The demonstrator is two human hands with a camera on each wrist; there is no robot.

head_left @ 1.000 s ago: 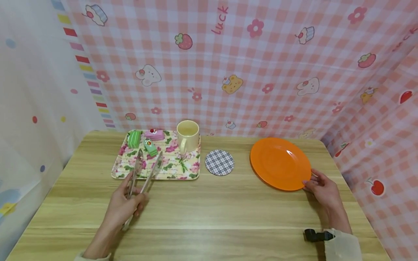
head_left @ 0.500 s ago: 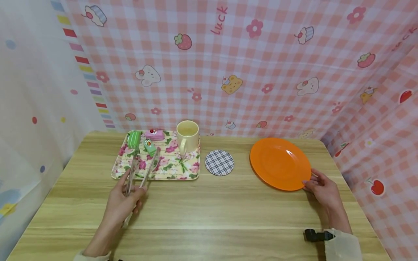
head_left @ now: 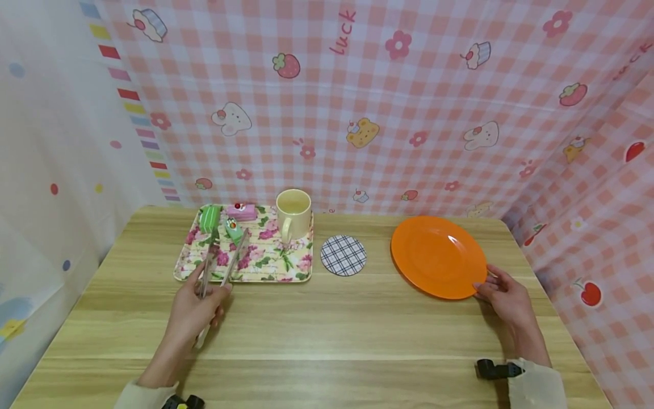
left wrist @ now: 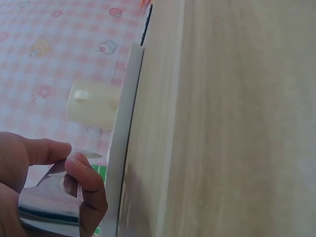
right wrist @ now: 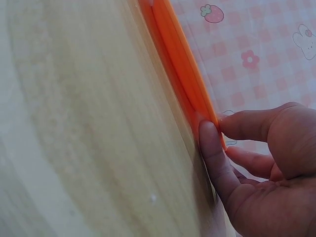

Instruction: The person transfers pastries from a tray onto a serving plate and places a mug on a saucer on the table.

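Observation:
My left hand (head_left: 193,311) grips metal tongs (head_left: 236,258), whose bent end (left wrist: 49,210) shows in the left wrist view. The tong arms are spread and reach over a floral tray (head_left: 276,267). Their tips are close to a pale green cake-slice piece (head_left: 233,230) with fruit on top, overlapping its near end in the head view. Behind it on the tray lie a striped green cake slice (head_left: 209,218) and a pink one (head_left: 242,213). On the right, my right hand (head_left: 508,301) pinches the rim of an orange plate (head_left: 436,258) between thumb and fingers.
A cream mug (head_left: 294,218) stands on the tray's right side, handle toward me. Between tray and plate lies a round checked coaster (head_left: 343,255). The wooden table (head_left: 347,335) ends at a pink checked cloth (head_left: 327,113) hanging behind.
The tongs in my left hand have drawn back slightly, then shifted a little forward, and their arms have come closer together. My right hand and the plate have stayed put.

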